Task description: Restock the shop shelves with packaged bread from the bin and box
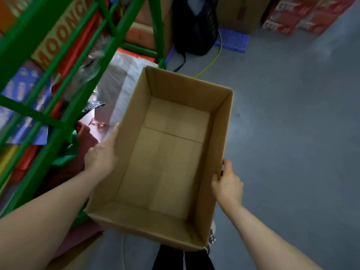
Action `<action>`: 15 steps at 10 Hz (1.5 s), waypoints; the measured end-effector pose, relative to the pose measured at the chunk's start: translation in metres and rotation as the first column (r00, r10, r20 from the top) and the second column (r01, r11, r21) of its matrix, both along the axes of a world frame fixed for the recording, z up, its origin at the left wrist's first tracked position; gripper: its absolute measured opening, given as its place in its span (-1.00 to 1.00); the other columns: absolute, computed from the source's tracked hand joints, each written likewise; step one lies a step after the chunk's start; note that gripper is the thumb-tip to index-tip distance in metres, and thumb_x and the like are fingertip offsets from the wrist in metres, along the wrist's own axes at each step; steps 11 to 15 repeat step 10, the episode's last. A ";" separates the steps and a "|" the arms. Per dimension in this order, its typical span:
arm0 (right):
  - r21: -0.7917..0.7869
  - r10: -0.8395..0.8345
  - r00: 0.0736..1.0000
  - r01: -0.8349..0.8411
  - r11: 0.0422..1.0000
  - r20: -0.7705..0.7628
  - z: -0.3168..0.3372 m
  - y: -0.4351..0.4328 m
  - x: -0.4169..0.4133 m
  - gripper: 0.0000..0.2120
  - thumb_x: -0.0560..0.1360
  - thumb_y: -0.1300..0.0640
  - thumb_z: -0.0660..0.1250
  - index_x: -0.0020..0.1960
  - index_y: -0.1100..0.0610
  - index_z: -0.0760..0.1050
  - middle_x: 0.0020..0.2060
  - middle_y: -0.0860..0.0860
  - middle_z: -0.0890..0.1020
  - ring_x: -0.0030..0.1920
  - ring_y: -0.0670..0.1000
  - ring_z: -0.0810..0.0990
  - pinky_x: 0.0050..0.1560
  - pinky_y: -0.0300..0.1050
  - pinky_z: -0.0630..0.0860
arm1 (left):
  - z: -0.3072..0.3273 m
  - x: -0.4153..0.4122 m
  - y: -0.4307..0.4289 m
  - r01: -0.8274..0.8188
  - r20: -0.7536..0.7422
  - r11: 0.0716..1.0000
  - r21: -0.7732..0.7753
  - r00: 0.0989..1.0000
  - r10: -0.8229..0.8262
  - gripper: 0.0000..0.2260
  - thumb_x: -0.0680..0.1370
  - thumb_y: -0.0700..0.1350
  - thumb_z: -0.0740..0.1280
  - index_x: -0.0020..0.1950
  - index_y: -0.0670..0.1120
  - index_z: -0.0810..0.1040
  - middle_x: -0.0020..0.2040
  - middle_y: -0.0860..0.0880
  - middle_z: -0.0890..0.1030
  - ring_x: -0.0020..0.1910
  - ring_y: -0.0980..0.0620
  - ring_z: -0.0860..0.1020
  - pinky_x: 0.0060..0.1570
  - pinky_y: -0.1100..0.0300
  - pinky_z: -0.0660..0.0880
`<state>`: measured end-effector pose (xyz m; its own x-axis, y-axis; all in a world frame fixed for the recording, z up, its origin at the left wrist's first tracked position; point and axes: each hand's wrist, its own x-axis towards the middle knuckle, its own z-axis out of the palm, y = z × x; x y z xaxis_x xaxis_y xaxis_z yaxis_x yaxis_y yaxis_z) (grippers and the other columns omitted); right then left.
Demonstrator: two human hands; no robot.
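1. Fingers of the left hand lie flat against the cardboard box; right hand grips its far wall.
2. Box held beside green shelving, empty: its bread seems shelved.

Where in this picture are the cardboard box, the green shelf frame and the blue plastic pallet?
cardboard box [171, 152]: head view, on its bare inner floor.
green shelf frame [25, 36]: head view, on the thick slanted beam at upper left.
blue plastic pallet [234, 38]: head view, on its gridded top.
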<state>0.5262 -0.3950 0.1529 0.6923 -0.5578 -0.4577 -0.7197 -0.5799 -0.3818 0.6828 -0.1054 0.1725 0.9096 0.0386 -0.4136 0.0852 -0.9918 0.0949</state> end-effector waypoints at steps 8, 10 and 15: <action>0.175 0.198 0.964 -0.168 0.970 -0.176 -0.103 0.045 0.034 -0.58 0.62 0.12 0.24 0.36 0.25 0.17 0.12 0.24 0.56 0.08 0.29 0.58 0.02 0.10 0.47 | -0.114 0.015 0.031 -0.100 0.032 0.995 -0.006 0.994 0.100 -0.13 0.48 -0.42 0.20 0.52 0.31 -0.06 0.14 -0.20 0.53 0.05 -0.31 0.55 0.02 -0.09 0.43; 0.211 0.282 0.952 -0.253 0.944 -0.118 -0.074 0.021 0.021 -0.64 0.60 0.05 0.28 0.30 0.20 0.30 0.13 0.22 0.58 0.11 0.26 0.57 0.00 0.02 0.46 | -0.087 -0.004 0.024 -0.110 0.037 0.994 -0.016 0.993 0.110 -0.25 0.46 -0.38 0.23 0.56 0.09 0.11 0.34 -0.18 0.38 0.14 -0.32 0.50 0.12 -0.11 0.41; 0.211 0.282 0.952 -0.253 0.944 -0.118 -0.074 0.021 0.021 -0.64 0.60 0.05 0.28 0.30 0.20 0.30 0.13 0.22 0.58 0.11 0.26 0.57 0.00 0.02 0.46 | -0.087 -0.004 0.024 -0.110 0.037 0.994 -0.016 0.993 0.110 -0.25 0.46 -0.38 0.23 0.56 0.09 0.11 0.34 -0.18 0.38 0.14 -0.32 0.50 0.12 -0.11 0.41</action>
